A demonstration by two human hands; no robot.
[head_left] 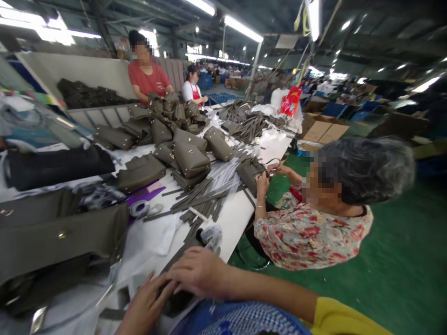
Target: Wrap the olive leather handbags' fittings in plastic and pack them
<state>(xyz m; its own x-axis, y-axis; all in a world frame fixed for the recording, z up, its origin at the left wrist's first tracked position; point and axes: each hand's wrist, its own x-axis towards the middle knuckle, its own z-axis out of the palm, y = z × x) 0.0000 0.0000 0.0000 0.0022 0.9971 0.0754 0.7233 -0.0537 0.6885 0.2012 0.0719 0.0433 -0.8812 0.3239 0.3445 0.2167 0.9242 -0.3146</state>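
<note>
At the lower edge of the view, my left hand (148, 300) and my right hand (199, 272) meet over the near edge of the table, fingertips touching. The fingers of both are bent inward and pressed together. A dark olive piece (181, 251) shows just behind my right hand, and more dark material lies beneath; what the fingers grip is hidden. Left of my hands lies a large olive handbag (70, 235) with a gold stud. Beyond them are a heap of olive straps (195, 200) and a clear plastic wrap (211, 235).
Olive bags (190, 158) are piled along the white table (237, 223). A roll of tape (138, 208) lies on it. At right, a seated co-worker (310, 232) holds a bag (251, 174); another person (148, 74) stands at the far side. Cardboard boxes (321, 128) stand behind.
</note>
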